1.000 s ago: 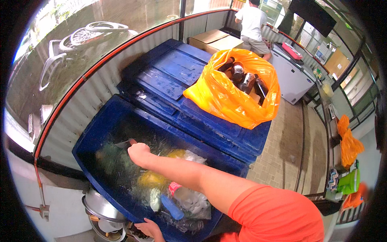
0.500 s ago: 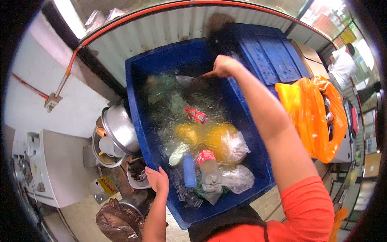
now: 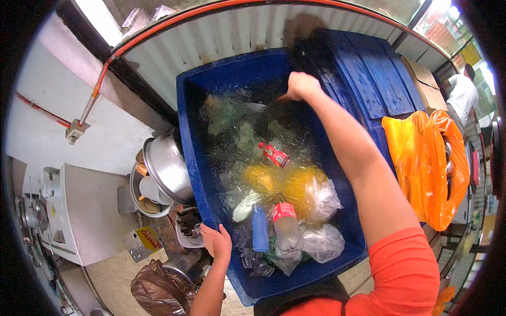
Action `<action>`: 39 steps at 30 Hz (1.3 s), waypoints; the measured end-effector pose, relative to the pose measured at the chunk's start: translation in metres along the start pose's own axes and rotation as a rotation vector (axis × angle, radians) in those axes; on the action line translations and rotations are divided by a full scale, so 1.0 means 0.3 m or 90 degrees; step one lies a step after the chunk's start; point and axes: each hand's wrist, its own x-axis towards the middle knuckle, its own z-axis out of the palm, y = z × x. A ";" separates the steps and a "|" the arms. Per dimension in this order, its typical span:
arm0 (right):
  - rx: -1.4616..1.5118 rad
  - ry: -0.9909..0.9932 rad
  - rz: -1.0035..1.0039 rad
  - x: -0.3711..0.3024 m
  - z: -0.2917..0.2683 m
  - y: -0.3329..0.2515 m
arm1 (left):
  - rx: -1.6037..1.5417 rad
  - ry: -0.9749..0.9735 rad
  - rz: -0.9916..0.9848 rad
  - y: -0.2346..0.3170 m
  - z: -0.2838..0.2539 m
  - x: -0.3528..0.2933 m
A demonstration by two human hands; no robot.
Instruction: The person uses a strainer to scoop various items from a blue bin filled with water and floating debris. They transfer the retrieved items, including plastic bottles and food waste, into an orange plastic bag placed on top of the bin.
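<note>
We're gripping the blue bin (image 3: 196, 174) rim with left hand (image 3: 217, 241), right hand (image 3: 301, 86) fingers closed deep inside; leaning this far, we're risking tipping in

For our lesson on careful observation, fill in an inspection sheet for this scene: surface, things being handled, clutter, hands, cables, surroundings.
Surface: tiled floor beside a corrugated metal wall.
Things handled: open blue bin holding clear plastic bags, yellow bags, a blue bottle, a red-capped bottle and a small red can.
Clutter: stacked metal pots, a brown bag, an orange bag by the shut blue lid.
Hands: left hand grips the bin's near rim; right hand reaches deep inside, fingers closed on something thin, hard to identify.
Cables: nothing seen; a red pipe runs along the wall.
Surroundings: cardboard boxes, another person far right.
</note>
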 end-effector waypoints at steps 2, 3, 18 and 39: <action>0.040 -0.011 0.039 -0.029 0.100 0.002 | 0.002 0.006 0.000 0.002 0.001 -0.001; 0.082 0.048 0.035 -0.063 0.170 -0.004 | -0.004 0.003 -0.002 0.005 0.001 -0.001; 1.043 -0.555 0.389 -0.252 1.005 -0.016 | -0.032 -0.015 -0.020 0.049 -0.052 0.008; 0.439 -0.085 0.108 -0.368 1.088 0.054 | 0.015 -0.049 -0.076 0.067 -0.060 0.020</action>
